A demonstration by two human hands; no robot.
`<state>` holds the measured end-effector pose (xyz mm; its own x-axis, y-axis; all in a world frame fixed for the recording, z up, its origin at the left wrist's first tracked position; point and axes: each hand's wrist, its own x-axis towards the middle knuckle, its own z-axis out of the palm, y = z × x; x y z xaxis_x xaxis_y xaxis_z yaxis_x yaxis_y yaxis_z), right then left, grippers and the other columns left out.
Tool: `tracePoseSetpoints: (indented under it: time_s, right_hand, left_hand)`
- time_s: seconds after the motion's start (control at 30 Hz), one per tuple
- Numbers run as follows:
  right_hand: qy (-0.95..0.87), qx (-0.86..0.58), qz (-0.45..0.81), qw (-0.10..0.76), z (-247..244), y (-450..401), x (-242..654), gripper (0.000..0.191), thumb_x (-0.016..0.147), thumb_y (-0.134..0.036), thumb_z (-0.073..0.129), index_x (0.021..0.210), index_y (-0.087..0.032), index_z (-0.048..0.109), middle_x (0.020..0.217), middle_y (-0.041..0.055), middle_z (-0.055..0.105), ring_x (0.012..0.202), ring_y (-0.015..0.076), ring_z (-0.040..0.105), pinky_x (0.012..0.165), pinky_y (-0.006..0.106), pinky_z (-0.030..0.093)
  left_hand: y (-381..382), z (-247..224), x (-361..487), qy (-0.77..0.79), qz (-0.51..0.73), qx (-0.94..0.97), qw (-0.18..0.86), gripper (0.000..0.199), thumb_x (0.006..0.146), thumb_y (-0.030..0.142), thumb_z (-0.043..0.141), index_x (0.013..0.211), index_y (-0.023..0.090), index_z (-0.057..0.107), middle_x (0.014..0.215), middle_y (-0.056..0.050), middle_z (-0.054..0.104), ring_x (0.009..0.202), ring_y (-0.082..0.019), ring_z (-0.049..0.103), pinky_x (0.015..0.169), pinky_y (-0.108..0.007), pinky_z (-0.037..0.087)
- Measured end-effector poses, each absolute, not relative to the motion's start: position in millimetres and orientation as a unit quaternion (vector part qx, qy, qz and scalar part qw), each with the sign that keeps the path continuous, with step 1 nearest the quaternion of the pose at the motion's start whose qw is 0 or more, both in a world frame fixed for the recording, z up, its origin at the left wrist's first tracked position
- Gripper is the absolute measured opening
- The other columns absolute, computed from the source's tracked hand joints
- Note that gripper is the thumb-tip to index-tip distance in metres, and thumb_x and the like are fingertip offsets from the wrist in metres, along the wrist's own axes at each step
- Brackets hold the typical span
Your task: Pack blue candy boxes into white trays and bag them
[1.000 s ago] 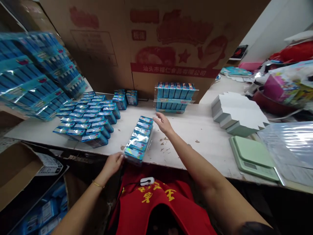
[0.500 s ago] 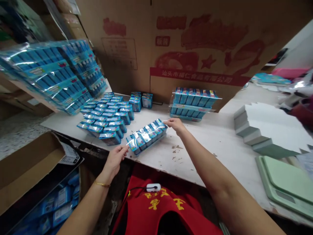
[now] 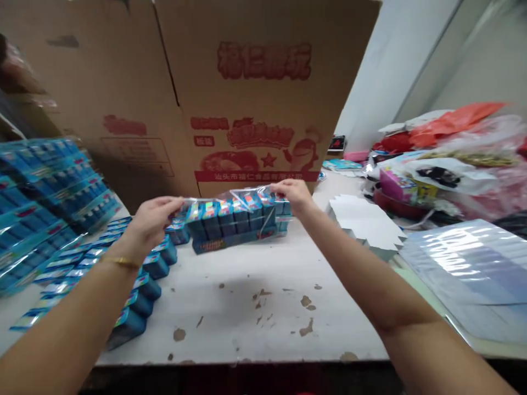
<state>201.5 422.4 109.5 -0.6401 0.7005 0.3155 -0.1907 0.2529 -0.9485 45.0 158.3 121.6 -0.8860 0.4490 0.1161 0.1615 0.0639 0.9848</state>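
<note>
Since the left hand [image 3: 154,216] and the right hand [image 3: 295,195] pinch opposite ends of the clear plastic film [image 3: 244,201] on the row of small blue boxes [image 3: 228,223], before the brown cardboard carton [image 3: 263,24], both should probably pull evenly, so no box tilts.

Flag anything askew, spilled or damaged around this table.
The table has brown patches across its white top; wear or residue, can't tell which. The held row of blue boxes tilts, left end lower in view. The white cards are stacked in uneven steps. The plastic bags are heaped loosely. No clear spill.
</note>
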Motion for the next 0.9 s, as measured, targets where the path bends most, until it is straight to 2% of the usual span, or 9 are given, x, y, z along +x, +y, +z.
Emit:
tracePoseSetpoints:
  time_s: [0.1,0.23,0.37,0.53,0.63,0.7,0.77,0.83,0.9]
  right_hand:
    - [-0.674,-0.211,0.565,0.427,141.8,464.6,203.8,0.023,0.062,-0.016,0.065,0.045,-0.013,0.050,0.042,-0.0038,0.044,0.042,0.0058,0.039,0.046,0.021,0.032]
    - [-0.658,-0.275,0.529,0.460,149.4,513.5,192.7,0.021,0.063,-0.011,0.065,0.048,-0.013,0.050,0.043,-0.0031,0.046,0.043,0.0069,0.042,0.046,0.022,0.034]
    - [-0.656,-0.315,0.504,0.465,133.2,550.3,174.8,0.020,0.063,-0.016,0.066,0.050,-0.013,0.051,0.044,-0.0028,0.048,0.043,0.0077,0.043,0.046,0.022,0.035]
    - [-0.739,-0.280,0.458,0.406,99.6,592.2,202.8,0.026,0.073,-0.034,0.059,0.058,-0.011,0.060,0.056,0.0019,0.058,0.052,0.0094,0.051,0.055,0.022,0.041]
    - [-0.821,-0.380,0.283,0.319,64.0,619.5,261.0,0.030,0.075,-0.040,0.057,0.068,-0.012,0.065,0.065,0.0052,0.062,0.066,0.0153,0.057,0.061,0.024,0.040]
    - [-0.842,-0.475,0.167,0.192,33.6,632.2,303.3,0.031,0.074,-0.043,0.058,0.077,-0.013,0.067,0.076,0.0086,0.065,0.078,0.0208,0.058,0.066,0.027,0.040]
    - [-0.835,-0.534,0.102,0.088,2.5,638.4,336.7,0.041,0.071,-0.049,0.060,0.092,-0.013,0.066,0.095,0.0129,0.063,0.091,0.0258,0.056,0.070,0.030,0.040]
    - [-0.827,-0.558,0.060,0.031,-23.8,640.1,356.9,0.053,0.067,-0.053,0.062,0.104,-0.015,0.061,0.110,0.0150,0.056,0.099,0.0292,0.052,0.072,0.032,0.040]
    - [-0.828,-0.560,0.020,0.000,-40.1,640.9,366.9,0.054,0.065,-0.048,0.066,0.108,-0.017,0.058,0.115,0.0144,0.053,0.103,0.0302,0.049,0.072,0.033,0.040]
  left_hand:
    - [226.4,151.0,26.9,0.719,0.655,0.209,0.105,0.016,0.058,0.024,0.067,0.062,0.011,0.058,0.051,0.002,0.046,0.045,-0.004,0.034,0.040,-0.018,0.016]
    - [301.2,156.9,11.6,0.715,0.661,0.205,0.103,0.009,0.061,0.017,0.064,0.062,0.011,0.057,0.054,0.000,0.053,0.046,-0.005,0.038,0.041,-0.020,0.016]
    - [348.6,143.4,-0.4,0.718,0.658,0.203,0.100,0.008,0.064,0.013,0.061,0.060,0.011,0.055,0.049,0.002,0.052,0.045,-0.006,0.042,0.043,-0.020,0.021]
    - [365.9,128.2,-8.1,0.731,0.629,0.256,0.065,0.009,0.069,0.015,0.059,0.066,0.007,0.058,0.050,0.002,0.052,0.050,-0.007,0.046,0.053,-0.022,0.036]
    - [364.1,127.1,-7.9,0.732,0.615,0.288,0.057,0.015,0.073,0.016,0.057,0.078,0.003,0.061,0.054,0.002,0.053,0.052,-0.005,0.044,0.058,-0.022,0.036]
    - [363.7,128.6,-8.3,0.747,0.598,0.283,0.065,0.019,0.074,0.016,0.056,0.084,0.001,0.061,0.056,0.001,0.053,0.052,-0.004,0.041,0.056,-0.020,0.032]
    - [365.4,129.8,-10.3,0.768,0.582,0.262,0.052,0.024,0.076,0.018,0.052,0.088,-0.001,0.060,0.058,0.000,0.053,0.052,-0.004,0.041,0.054,-0.019,0.029]
    - [367.2,129.5,-11.7,0.791,0.562,0.242,-0.017,0.030,0.077,0.023,0.050,0.091,-0.002,0.060,0.061,-0.002,0.054,0.053,-0.005,0.040,0.053,-0.019,0.030]
    - [364.8,126.9,-8.2,0.801,0.542,0.238,-0.083,0.036,0.076,0.028,0.051,0.093,-0.001,0.060,0.063,-0.002,0.054,0.053,-0.005,0.039,0.054,-0.020,0.031]
